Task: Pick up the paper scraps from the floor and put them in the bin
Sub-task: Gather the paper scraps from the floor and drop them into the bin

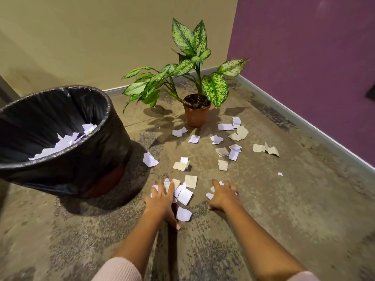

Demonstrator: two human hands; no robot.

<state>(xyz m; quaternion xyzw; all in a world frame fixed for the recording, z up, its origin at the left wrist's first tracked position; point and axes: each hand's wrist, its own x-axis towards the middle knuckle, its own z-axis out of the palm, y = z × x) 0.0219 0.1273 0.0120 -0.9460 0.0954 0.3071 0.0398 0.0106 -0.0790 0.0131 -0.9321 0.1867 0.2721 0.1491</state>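
Left grip (162, 197) splayed open, pressing paper scraps (184, 196) at the middle of the floor (284, 209); right grip (222, 194) curled over a few. Rake both inward into one heap, pinch firmly, lift to the bin (113, 149) near the floor's left edge.

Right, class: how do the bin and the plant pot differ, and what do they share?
The bin is far larger than the plant pot. The bin is lined with a black bag; the plant pot is bare brown. The bin holds paper scraps; the plant pot holds a leafy plant. Both are round, open-topped, on the floor.
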